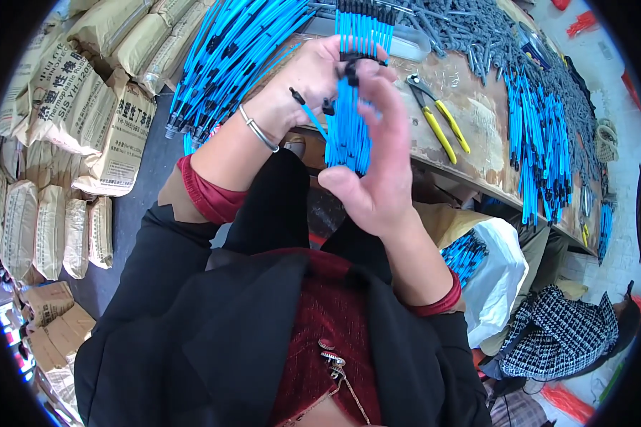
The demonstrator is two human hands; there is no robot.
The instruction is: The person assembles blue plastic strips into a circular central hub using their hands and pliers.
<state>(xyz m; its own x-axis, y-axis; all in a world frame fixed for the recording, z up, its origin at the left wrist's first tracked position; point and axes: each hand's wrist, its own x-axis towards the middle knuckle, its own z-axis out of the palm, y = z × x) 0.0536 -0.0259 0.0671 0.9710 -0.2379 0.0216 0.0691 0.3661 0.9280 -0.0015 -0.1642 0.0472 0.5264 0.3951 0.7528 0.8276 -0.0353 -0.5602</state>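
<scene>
A bundle of thin blue tubes (348, 132) with black end fittings is held upright in front of me, above the table's near edge. My left hand (317, 75) is closed round its upper part, and one tube (308, 112) sticks out sideways below the palm. On the bundle's right side is my right hand (381, 160), its thumb stretched apart from the fingers. Those fingers are blurred and reach toward a black piece (351, 71) at the bundle's upper part; whether they touch it I cannot tell.
Loose blue tubes (228, 64) lie at the table's far left, more (538, 142) at the right. Cutting pliers with yellow handles (438, 121) rest on the worn wooden table (481, 117). Grey fittings (463, 32) are heaped behind. Paper sacks (78, 107) stand left; a white sack (502, 263) holds tubes. A person (563, 331) sits right.
</scene>
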